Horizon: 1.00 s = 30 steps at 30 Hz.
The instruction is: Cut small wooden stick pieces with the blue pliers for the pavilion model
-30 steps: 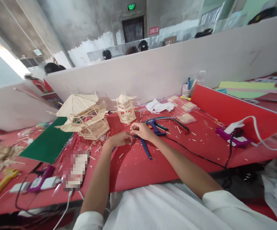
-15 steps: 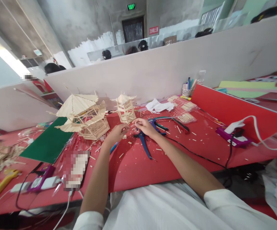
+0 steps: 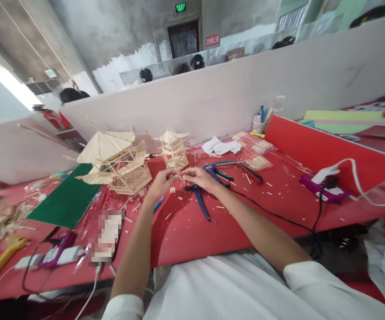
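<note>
The left hand [image 3: 165, 181] and the right hand [image 3: 201, 178] meet fingertip to fingertip over the table [image 3: 192, 240], fingers bent in and thumbs close to them; whether a sliver of wood is pinched there is too small to tell, and so is how far either grip is open; the small wooden tower [image 3: 175, 155] stands upright just beyond the fingertips, its long axis vertical, with the left hand slightly nearer its base; a little bunch of short sticks [image 3: 172, 190] lies on the near side, between the forearms and closer to the left hand; a blue-handled tool [image 3: 199, 202] lies just beside the right hand, its handle slanting toward the person; the larger wooden house [image 3: 130, 175] stands to the left; the tabletop is red and flat, strewn with stick scraps; a pale partition [image 3: 212, 102] runs behind, and past it are a rough grey wall and a dark door [image 3: 183, 39].
</note>
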{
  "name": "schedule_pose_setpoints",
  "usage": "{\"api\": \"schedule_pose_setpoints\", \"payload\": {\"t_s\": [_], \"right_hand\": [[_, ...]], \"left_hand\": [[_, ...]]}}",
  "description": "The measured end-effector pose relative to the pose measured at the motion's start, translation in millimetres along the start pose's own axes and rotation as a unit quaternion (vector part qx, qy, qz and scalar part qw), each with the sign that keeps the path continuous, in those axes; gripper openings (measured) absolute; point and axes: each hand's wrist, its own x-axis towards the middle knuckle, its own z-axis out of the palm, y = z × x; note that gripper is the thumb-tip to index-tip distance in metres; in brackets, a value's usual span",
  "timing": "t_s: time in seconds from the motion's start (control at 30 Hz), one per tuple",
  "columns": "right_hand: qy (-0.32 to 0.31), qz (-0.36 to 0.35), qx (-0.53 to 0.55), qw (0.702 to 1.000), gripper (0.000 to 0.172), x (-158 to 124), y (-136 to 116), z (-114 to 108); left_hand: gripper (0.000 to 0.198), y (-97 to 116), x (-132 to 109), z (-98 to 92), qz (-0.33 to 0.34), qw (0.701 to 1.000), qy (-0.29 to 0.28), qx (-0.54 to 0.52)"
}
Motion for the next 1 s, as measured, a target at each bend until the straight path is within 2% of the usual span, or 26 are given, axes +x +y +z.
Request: {"api": "schedule_pose_setpoints", "payload": {"t_s": [0.17, 0.3, 0.43, 0.6, 0.73, 0.9, 1.0], "right_hand": [[0.003, 0.017, 0.004, 1.0, 0.034, -1.8, -3.7, 3.2], [-0.011, -0.004, -0.024, 1.0, 0.03, -1.8, -0.6, 3.9], [-0.018, -0.026, -0.069, 0.997, 0.024, -0.5, 5.0, 4.9], [-0.007, -0.027, -0.15, 0.988, 0.017, -2.6, 4.7, 8.8], [0.003, -0.036, -0.212, 0.977, 0.014, -5.5, 1.7, 12.0], [-0.004, -0.038, -0.203, 0.979, 0.027, -5.3, 3.9, 14.3], [-0.006, -0.047, -0.245, 0.968, 0.031, -5.7, 4.4, 16.1]], "left_hand": [[0.024, 2.2, -0.5, 0.8, -0.008, 1.0, -0.003, 0.003], [0.022, 1.4, -0.9, 2.0, -0.009, 1.0, -0.021, 0.013], [0.02, -6.2, -1.1, 2.4, -0.017, 0.999, -0.05, 0.007], [0.016, -17.2, -2.0, 1.4, -0.067, 0.994, -0.086, -0.015], [0.015, -17.6, -2.6, 0.8, -0.078, 0.99, -0.12, -0.017], [0.016, -14.0, -2.4, -0.6, -0.06, 0.99, -0.124, 0.016], [0.019, -14.5, -4.7, -4.2, -0.078, 0.99, -0.116, 0.027]]}}
